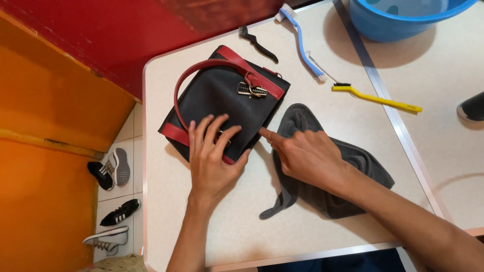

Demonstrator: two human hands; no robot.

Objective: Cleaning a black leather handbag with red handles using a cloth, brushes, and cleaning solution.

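Your left hand [214, 158] lies flat, fingers spread, on the black bag [224, 103]; your right hand [307, 156] presses the grey cloth [363, 163], gripping nothing. The unheld bag could slide on the tabletop [322, 221].

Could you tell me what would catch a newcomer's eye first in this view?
A black handbag with red trim lies mid-table, the left hand flat on it. Beside it the right hand rests on a grey cloth, forefinger at the bag's edge. Three brushes and a blue basin lie beyond.
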